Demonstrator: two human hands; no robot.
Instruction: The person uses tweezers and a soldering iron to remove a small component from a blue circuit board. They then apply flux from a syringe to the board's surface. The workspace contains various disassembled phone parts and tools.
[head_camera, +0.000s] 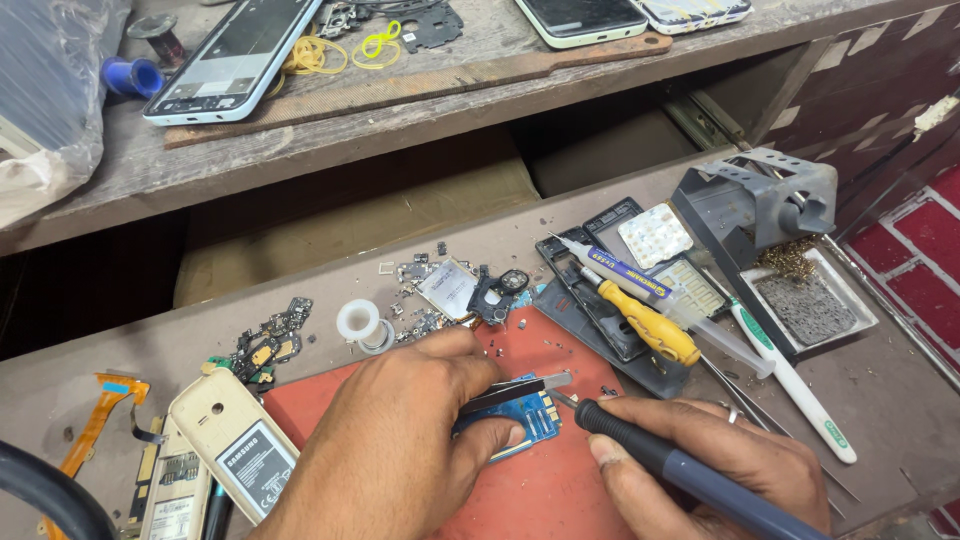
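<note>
**Two hands at one blue circuit board on the red mat**

One blue circuit board (520, 418) is seen lying on the red mat (560, 490), which is taken here as the landmark. The board is pinned near the mat's middle by the left hand (400, 440), whose fingers are closed on one pair of dark tweezers (515, 392); the tweezers' tips are laid across the board's upper edge. One soldering iron (680, 470) with a black grip and blue-grey handle is clamped in the right hand (710, 460), and its tip is brought just beside the board's right edge.

Beyond the mat's right edge, one yellow-handled screwdriver (650, 325), one syringe-like tube (625, 275) and one white-and-green toothbrush (790, 380) are laid side by side over dark phone frames. Further right of the mat, one grey iron stand (760, 200) is placed with its tray (850, 300).

Behind the mat, one spool of solder wire (360, 322) and scattered small parts are seen. To the mat's left, one cream phone back (235, 440) and one orange flex cable (95, 425) are found on the table (900, 420). On the shelf (420, 95) far behind the mat, three phones are counted, the nearest one white-edged (235, 55), with yellow rubber bands (345, 50) beside it.
</note>
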